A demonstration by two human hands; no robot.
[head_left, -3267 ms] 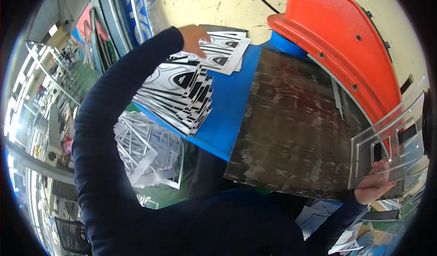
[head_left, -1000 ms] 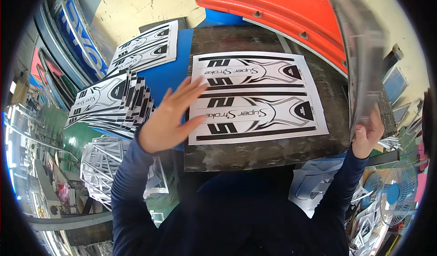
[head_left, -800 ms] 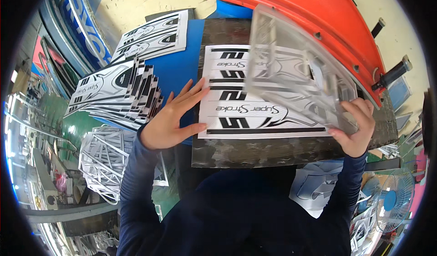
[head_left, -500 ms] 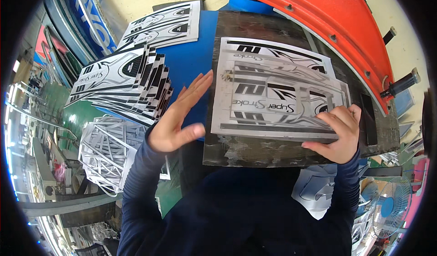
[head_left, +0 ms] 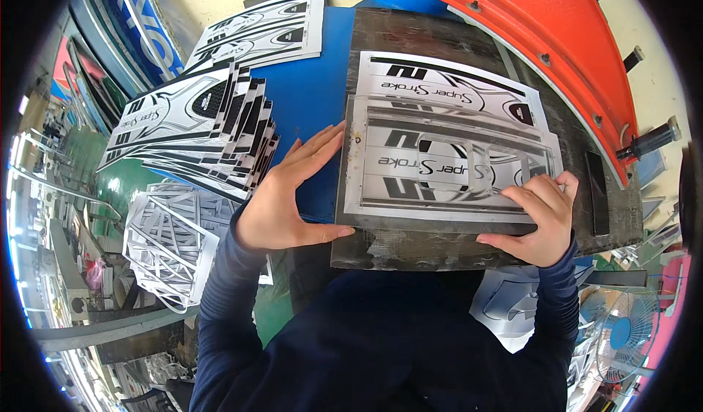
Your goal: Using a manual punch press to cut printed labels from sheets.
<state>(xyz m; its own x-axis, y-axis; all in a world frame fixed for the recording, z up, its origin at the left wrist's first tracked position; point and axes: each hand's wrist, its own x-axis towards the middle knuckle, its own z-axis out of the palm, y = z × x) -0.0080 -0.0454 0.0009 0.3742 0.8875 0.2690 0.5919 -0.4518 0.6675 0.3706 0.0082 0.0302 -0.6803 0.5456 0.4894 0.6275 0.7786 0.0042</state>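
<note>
A clear cutting die [head_left: 469, 123], a see-through plate with raised outlines, lies over a printed black-and-white sheet [head_left: 439, 82] on a dark, worn board [head_left: 410, 251]. Curled over the die's right end are the fingers of my right hand [head_left: 538, 218], with the thumb at its front edge. Along the die's left edge my left hand [head_left: 289, 199] lies with fingers stretched and thumb spread toward the near left corner. The sheet's printing shows through the die, and its far part sticks out beyond it.
Fanned printed sheets [head_left: 172, 119] are stacked at left, with another pile [head_left: 256, 35] behind on the blue surface [head_left: 304, 82]. Below left lies a heap of cut paper frames [head_left: 172, 240]. A big red machine arm [head_left: 527, 20] with a black handle [head_left: 652, 137] arches over the back right. A fan [head_left: 619, 331] stands lower right.
The die has shifted left and toward me over the sheet and is sharper now. My left hand has come down to its left edge; my right hand keeps its hold.
</note>
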